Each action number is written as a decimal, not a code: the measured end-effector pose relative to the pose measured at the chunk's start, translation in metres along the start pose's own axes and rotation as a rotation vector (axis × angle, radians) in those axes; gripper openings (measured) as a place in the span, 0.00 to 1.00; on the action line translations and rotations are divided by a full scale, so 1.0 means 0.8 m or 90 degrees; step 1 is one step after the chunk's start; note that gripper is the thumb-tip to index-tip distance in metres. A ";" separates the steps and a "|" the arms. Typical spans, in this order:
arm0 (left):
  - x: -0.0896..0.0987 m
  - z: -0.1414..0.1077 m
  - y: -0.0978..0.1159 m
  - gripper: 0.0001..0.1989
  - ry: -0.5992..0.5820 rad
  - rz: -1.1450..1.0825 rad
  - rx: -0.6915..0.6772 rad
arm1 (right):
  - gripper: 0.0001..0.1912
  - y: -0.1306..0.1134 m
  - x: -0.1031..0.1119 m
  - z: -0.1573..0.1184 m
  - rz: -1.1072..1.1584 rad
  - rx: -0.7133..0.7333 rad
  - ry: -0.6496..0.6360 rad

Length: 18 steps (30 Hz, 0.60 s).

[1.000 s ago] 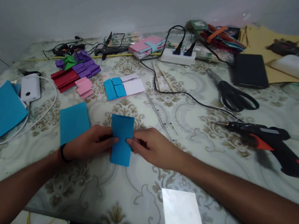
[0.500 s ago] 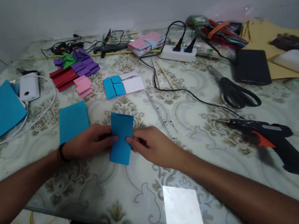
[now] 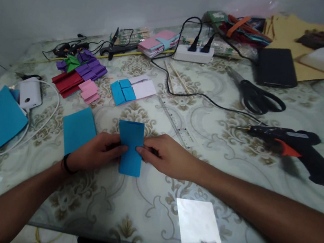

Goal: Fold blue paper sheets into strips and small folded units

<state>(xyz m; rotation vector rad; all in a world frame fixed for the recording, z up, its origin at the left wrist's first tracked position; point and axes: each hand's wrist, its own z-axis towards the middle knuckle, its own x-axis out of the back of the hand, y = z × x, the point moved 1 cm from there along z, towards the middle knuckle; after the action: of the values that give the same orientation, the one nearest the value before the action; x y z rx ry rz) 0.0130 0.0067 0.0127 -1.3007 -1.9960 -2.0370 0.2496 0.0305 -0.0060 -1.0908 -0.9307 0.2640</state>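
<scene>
**Folded blue paper [image 3: 130,162] pinched from both sides!**

Centre of the patterned table [image 3: 131,211], and the left hand [image 3: 96,154] has the left edge between thumb and fingers; the right hand [image 3: 167,155] grips the right edge likewise. Just left, a flat blue sheet [image 3: 77,128]. Over on the right, a glue gun [image 3: 290,136], with black-handled scissors [image 3: 257,97] lying beyond it.

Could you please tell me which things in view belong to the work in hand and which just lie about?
In use: blue paper strip, held by left hand and right hand; probably the nearby blue sheet.

Apparently lying about: large black-handled scissors, glue gun, clear ruler, power strip.
</scene>
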 end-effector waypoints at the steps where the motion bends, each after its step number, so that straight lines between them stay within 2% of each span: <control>1: 0.000 0.000 0.000 0.19 -0.001 0.001 0.004 | 0.20 0.000 0.000 0.000 0.001 0.003 0.002; 18: 0.001 0.001 0.000 0.19 -0.001 0.016 -0.006 | 0.21 0.002 -0.001 -0.001 -0.024 -0.003 0.012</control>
<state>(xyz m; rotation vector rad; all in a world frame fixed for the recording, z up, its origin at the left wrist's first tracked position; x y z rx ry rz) 0.0131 0.0081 0.0127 -1.3225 -1.9631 -2.0384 0.2501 0.0305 -0.0082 -1.0776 -0.9349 0.2205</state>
